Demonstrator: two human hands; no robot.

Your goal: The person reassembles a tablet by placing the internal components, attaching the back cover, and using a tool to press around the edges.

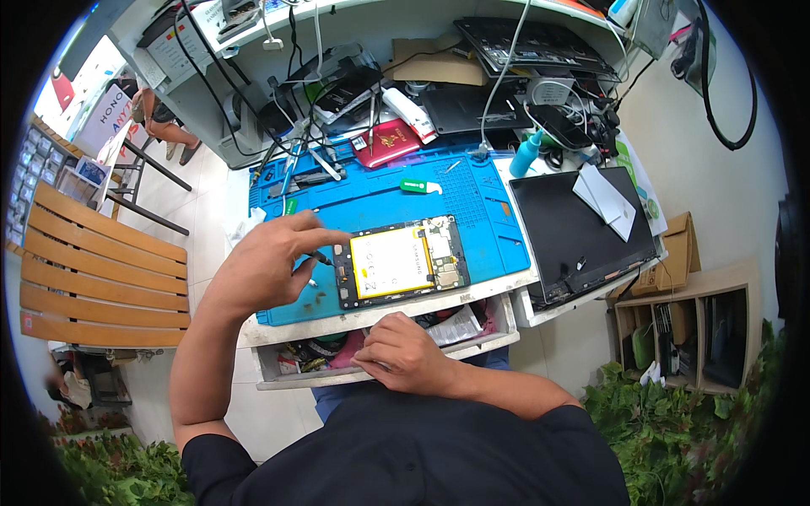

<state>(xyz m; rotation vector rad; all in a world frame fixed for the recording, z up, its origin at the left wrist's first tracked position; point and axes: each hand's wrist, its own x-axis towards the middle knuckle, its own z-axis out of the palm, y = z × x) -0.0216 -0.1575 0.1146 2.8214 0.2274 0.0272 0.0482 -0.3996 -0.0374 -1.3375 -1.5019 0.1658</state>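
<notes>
Two hands, well apart, at an opened tablet (402, 262) on a blue repair mat (491, 251).
The left hand (274, 260) stretches its index finger to the tablet's left end, a slim dark piece (320, 256) near its thumb (whether pinched, I cannot tell). The right hand (402, 352) is curled by the open drawer (287, 383), any grip hidden. The tablet lies flat, its yellow-edged white battery (388, 266) exposed. Farther out sit a red case (388, 143), a blue bottle (526, 155) and a black laptop screen (550, 232).
</notes>
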